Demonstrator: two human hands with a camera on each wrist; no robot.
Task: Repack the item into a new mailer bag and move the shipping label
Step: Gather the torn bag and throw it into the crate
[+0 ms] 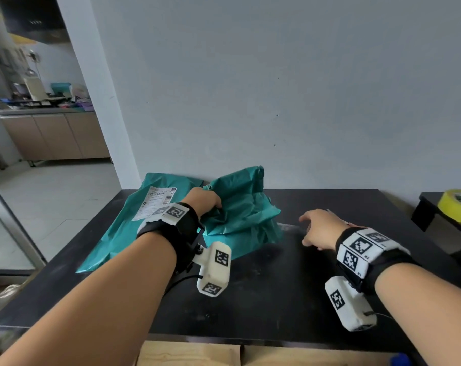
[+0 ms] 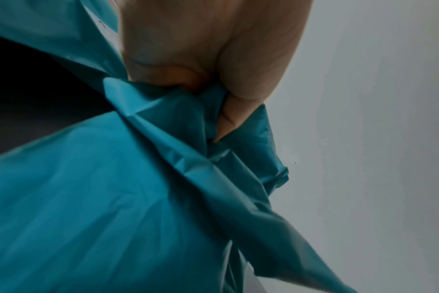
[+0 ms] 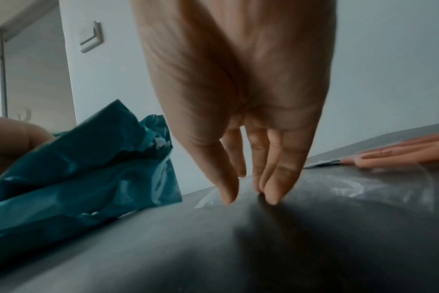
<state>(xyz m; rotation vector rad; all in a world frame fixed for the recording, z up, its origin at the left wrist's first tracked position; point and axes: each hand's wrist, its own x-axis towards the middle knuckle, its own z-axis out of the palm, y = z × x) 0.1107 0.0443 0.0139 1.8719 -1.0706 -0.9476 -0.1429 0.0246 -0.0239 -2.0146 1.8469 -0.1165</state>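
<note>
From the head view I am looking down at a black table (image 1: 250, 299) against a grey wall. My left hand (image 1: 204, 200) is clenching a bunch of the crumpled bag (image 1: 240, 210), which is standing up off the table at its far edge. To the left of the crumpled bag a flat bag (image 1: 118, 233) is lying on the table, overhanging its left edge, and the label (image 1: 156, 203) is sitting on that flat bag's upper part, just left of my left wrist. My right hand (image 1: 321, 229) is hovering low over the table to the right of the crumpled bag, fingers relaxed and gripping nothing. A yellow tape roll (image 1: 457, 206) is lying on a second dark surface far to the right of the crumpled bag.

From the left wrist I am seeing my left hand (image 2: 201, 49) with fingers curled tight around gathered teal film of the crumpled bag (image 2: 113, 198).

From the right wrist my right hand (image 3: 238, 99) is pointing its straight fingers down, the tips at or just above the table (image 3: 213, 257); I cannot tell whether they touch. A clear plastic piece (image 3: 364, 188) is lying on the table to the right of the crumpled bag (image 3: 75, 168), and something pink is beyond it, too blurred to name.
</note>
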